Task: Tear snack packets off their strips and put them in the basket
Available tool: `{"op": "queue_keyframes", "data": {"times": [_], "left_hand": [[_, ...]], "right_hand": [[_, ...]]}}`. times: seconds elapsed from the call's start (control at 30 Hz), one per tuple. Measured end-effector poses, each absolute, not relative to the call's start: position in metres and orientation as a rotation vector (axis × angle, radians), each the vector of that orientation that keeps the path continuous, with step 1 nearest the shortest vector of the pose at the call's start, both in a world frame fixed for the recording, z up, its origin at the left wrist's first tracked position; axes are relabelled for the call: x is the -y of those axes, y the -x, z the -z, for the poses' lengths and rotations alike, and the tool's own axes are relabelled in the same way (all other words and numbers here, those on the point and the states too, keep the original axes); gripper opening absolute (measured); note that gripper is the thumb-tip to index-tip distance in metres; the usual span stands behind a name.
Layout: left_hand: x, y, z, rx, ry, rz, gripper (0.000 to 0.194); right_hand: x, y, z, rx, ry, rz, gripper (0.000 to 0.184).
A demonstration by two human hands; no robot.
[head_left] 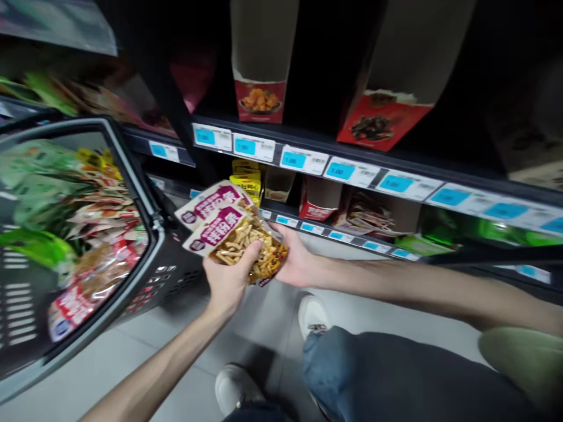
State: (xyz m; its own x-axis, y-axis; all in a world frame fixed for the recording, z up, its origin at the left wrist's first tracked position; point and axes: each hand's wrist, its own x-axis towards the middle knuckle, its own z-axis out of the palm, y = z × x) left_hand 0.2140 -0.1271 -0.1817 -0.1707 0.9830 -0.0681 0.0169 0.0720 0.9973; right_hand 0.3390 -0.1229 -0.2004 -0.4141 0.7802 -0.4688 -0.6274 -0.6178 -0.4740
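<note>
Two shelf tiers run across the scene, the upper shelf [308,133] reaching out over the lower one. At the left stands a grey basket [169,249], well filled with assorted packs. Near its wall, at least two snack packets [229,240] with purple labels are held overlapping like a fan, below the upper shelf, hiding part of the lower one. The left hand [226,281] clamps them from the near side, thumb pressed flat on the front packet, its other fingers mostly hidden underneath. The right hand [294,258] cups their far end; how tightly its fingers close cannot be told, since the packets cover them. Red cartons [259,102] sit above, yellow packs [246,180] are partly hidden just behind, and small price labels [303,159] line the shelf edge
</note>
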Motion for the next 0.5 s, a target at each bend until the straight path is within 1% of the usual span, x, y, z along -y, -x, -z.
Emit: {"op": "queue_keyframes", "data": {"times": [0.1, 0.17, 0.3, 0.4, 0.5], "left_hand": [[0.124, -0.208, 0.178, -1.387, -1.220, -1.185, 0.047], [0.123, -0.206, 0.175, -1.333, -1.273, -1.070, 0.046], [0.131, -0.216, 0.175, -1.095, -1.364, -0.807, 0.039], [0.136, -0.234, 0.176, -0.923, -1.423, -0.699, 0.042], [0.136, -0.255, 0.178, -0.804, -1.376, -0.768, 0.050]], "right_hand": [[0.129, -0.363, 0.200, 0.525, 0.816, -2.098, 0.066], [0.133, -0.384, 0.195, 0.809, 0.791, -2.075, 0.063], [0.144, -0.419, 0.185, 1.385, 0.895, -1.864, 0.060], [0.159, -0.436, 0.182, 1.590, 1.077, -1.726, 0.045], [0.180, -0.449, 0.190, 1.586, 1.339, -1.506, 0.034]]}}
